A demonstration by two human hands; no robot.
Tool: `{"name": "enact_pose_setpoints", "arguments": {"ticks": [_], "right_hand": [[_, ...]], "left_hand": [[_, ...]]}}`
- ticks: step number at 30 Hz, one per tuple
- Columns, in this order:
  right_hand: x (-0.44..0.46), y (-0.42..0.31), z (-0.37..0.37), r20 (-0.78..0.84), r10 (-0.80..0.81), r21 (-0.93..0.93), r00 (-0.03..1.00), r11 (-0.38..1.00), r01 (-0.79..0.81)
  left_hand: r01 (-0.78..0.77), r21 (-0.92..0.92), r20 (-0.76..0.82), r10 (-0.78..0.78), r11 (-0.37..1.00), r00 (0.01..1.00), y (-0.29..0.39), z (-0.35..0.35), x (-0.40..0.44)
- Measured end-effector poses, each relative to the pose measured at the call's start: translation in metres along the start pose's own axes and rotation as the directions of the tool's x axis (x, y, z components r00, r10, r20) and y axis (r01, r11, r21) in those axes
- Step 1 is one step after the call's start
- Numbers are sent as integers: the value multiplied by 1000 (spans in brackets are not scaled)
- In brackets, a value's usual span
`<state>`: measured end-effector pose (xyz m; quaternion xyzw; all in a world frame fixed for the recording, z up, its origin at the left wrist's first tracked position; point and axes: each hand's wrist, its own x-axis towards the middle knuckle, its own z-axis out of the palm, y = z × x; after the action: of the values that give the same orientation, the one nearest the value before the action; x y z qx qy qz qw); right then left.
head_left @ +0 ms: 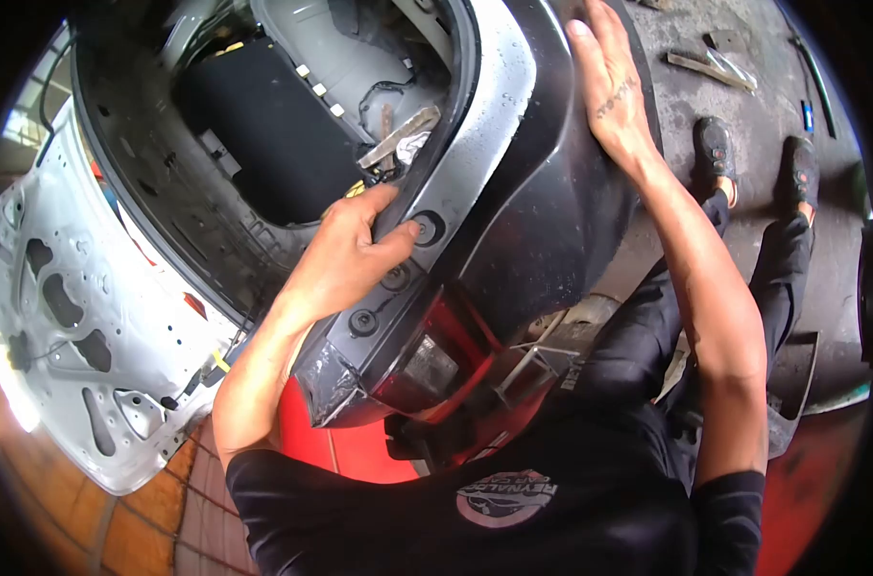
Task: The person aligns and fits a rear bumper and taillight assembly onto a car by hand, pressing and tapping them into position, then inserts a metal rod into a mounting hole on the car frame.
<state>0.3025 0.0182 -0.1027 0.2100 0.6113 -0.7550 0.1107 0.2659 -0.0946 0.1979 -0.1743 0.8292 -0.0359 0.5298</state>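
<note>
A dark car bumper (542,206) with a wet grey upper band (499,86) curves around the open trunk. My left hand (350,250) is curled over the band's inner edge. Its thumb presses beside a round recessed fastener (425,228), while the other fingertips are partly hidden over the trunk side. Two more round fasteners lie below it, one being the lower fastener (363,323). Against the bumper's outer side, my right hand (617,91) rests flat with fingers stretched out. A red tail light (436,360) sits at the bumper's near corner.
Inside the trunk are a black floor panel (273,125) and a flat bar (403,137). A silver inner body panel (71,326) stands at left. Another person's shoes (715,149) are on the concrete floor at right, near a flat strip (710,70).
</note>
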Motion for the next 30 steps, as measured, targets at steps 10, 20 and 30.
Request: {"name": "enact_pose_setpoints", "arguments": {"ticks": [10, 20, 30], "right_hand": [[-5, -1, 1, -80, -122, -56, 989, 992, 117], [-8, -17, -30, -156, -195, -71, 968, 980, 186], [-52, -31, 10, -74, -376, -68, 924, 926, 371]], "left_hand": [[15, -292, -18, -22, 956, 1000, -3, 4, -6], [34, -257, 11, -33, 966, 999, 1, 2, -4], [-33, -237, -35, 26, 971, 999, -8, 6, -1]]}}
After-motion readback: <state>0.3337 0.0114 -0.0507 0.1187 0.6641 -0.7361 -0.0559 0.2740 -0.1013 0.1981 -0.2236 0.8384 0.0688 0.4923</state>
